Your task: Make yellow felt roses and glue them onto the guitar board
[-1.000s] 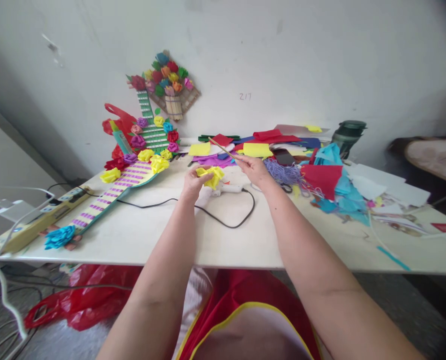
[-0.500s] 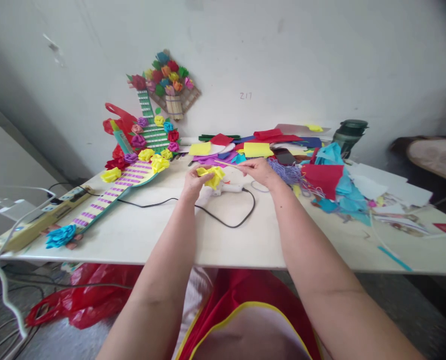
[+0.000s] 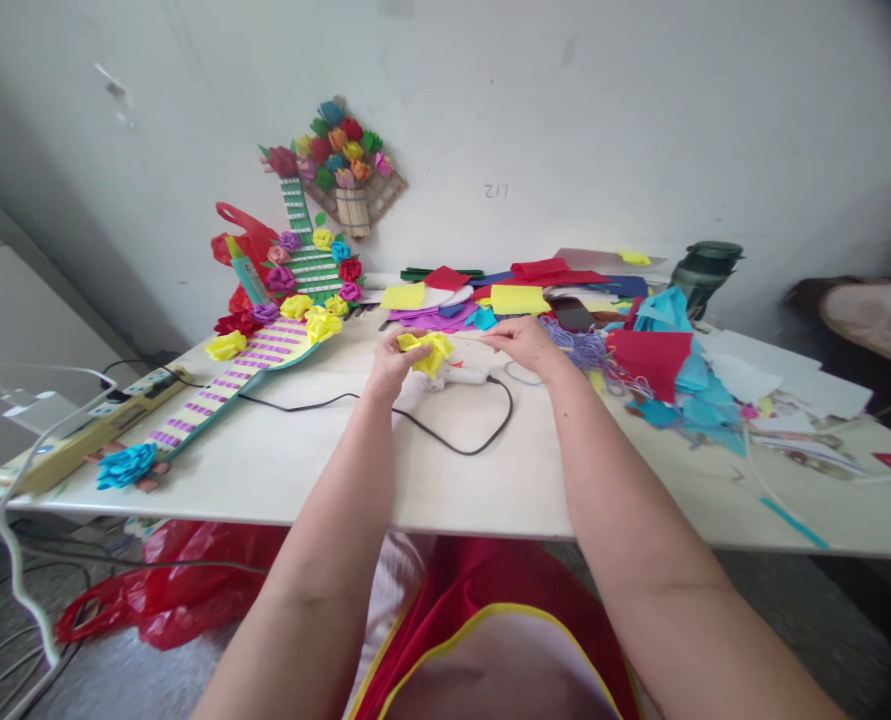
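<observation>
My left hand (image 3: 394, 366) is closed on a yellow paper flower (image 3: 431, 350), held above the middle of the table. Between the fingers of my right hand (image 3: 521, 343) is a thin wooden stick (image 3: 469, 336), which points left toward the flower. Whether its tip touches the petals I cannot tell. Just below lies a white glue gun (image 3: 466, 375) with a black cord (image 3: 482, 447) looping toward me. To the left rests a guitar-shaped board (image 3: 244, 375) striped in purple, with yellow flowers and a blue flower (image 3: 127, 466) on it.
A green board with paper flowers (image 3: 316, 268) leans on the wall, beside a glue bottle (image 3: 247, 272). Coloured paper sheets (image 3: 518, 300), purple string (image 3: 581, 345), blue and red scraps (image 3: 649, 362) and a dark bottle (image 3: 704, 275) line the back and right. A power strip (image 3: 92, 430) lies left.
The stick in my right hand has tipped from slanting to nearly level, its end lower and closer to the flower. My left hand keeps its hold. The whole view has shifted slightly.
</observation>
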A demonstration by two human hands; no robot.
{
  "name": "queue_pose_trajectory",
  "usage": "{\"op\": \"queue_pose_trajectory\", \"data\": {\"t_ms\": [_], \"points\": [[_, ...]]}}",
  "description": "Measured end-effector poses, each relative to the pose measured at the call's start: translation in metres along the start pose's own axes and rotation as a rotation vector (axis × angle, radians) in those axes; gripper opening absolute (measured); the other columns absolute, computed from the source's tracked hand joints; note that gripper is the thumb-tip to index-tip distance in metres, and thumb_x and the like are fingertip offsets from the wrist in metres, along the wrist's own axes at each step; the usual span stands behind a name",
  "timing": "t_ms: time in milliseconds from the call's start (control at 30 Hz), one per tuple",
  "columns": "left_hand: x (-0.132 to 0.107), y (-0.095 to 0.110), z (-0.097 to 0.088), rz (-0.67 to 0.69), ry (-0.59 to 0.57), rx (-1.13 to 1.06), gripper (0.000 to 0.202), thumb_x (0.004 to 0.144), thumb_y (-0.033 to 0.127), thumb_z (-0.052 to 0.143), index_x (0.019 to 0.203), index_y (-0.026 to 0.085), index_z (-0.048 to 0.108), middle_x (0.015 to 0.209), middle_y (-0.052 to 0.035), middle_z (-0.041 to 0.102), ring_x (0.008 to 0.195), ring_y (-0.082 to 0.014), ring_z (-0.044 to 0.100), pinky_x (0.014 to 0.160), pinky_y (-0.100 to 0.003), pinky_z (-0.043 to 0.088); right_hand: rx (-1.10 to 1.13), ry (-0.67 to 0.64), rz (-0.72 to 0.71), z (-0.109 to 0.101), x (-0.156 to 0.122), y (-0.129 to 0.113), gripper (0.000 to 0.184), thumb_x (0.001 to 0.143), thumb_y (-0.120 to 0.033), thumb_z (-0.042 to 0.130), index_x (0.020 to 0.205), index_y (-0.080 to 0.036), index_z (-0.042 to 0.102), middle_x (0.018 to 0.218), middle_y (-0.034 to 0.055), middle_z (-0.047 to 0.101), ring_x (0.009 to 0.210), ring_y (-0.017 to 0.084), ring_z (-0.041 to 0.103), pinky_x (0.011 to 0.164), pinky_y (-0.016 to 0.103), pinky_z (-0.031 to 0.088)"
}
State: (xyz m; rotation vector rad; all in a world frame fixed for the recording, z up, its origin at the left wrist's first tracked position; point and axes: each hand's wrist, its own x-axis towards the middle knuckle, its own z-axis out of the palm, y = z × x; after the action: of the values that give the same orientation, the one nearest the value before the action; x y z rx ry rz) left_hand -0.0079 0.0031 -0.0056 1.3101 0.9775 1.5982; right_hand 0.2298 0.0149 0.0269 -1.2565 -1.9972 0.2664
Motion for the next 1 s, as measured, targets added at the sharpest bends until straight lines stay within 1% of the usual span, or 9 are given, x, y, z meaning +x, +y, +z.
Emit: {"op": "queue_pose_trajectory", "data": {"t_ms": [400,633,800,1000], "points": [[-0.001,0.002,0.001,-0.013,-0.027,0.009,0.052,0.039,0.039,0.091,0.081,0.015,0.071,0.064,0.0018,0.06,0.059,-0.0123,0.056,0.058,-0.026,0.044,-0.081,0.028,0.018,0.001,0.0,-0.002,0.015,0.08,-0.031,0.071,0.081,-0.023,0.083,0.076,0.0016,0.078,0.07,0.017,0.065,0.062,0.025,0.042],[-0.001,0.003,0.002,-0.012,-0.041,-0.001,0.051,0.039,0.038,0.091,0.079,0.015,0.07,0.065,0.0016,0.061,0.06,-0.0125,0.056,0.058,-0.026,0.044,-0.105,0.014,0.015,0.001,0.0,-0.007,0.015,0.081,-0.031,0.07,0.083,-0.023,0.083,0.079,0.0024,0.078,0.073,0.018,0.067,0.063,0.026,0.043],[0.0,0.0,0.001,-0.019,-0.045,0.002,0.052,0.04,0.036,0.09,0.083,0.015,0.071,0.066,0.0011,0.062,0.061,-0.0135,0.058,0.058,-0.026,0.044,-0.127,0.021,0.026,0.001,0.0,-0.01,0.015,0.081,-0.03,0.07,0.083,-0.023,0.083,0.082,0.0031,0.079,0.077,0.019,0.068,0.064,0.027,0.043],[-0.001,0.001,0.002,-0.03,-0.043,0.007,0.05,0.041,0.034,0.09,0.082,0.015,0.07,0.063,0.0028,0.061,0.057,-0.0114,0.056,0.057,-0.024,0.043,-0.125,0.036,0.02,0.001,0.0,-0.01,0.014,0.081,-0.031,0.07,0.081,-0.024,0.082,0.082,0.0024,0.079,0.076,0.018,0.067,0.063,0.026,0.041]]}}
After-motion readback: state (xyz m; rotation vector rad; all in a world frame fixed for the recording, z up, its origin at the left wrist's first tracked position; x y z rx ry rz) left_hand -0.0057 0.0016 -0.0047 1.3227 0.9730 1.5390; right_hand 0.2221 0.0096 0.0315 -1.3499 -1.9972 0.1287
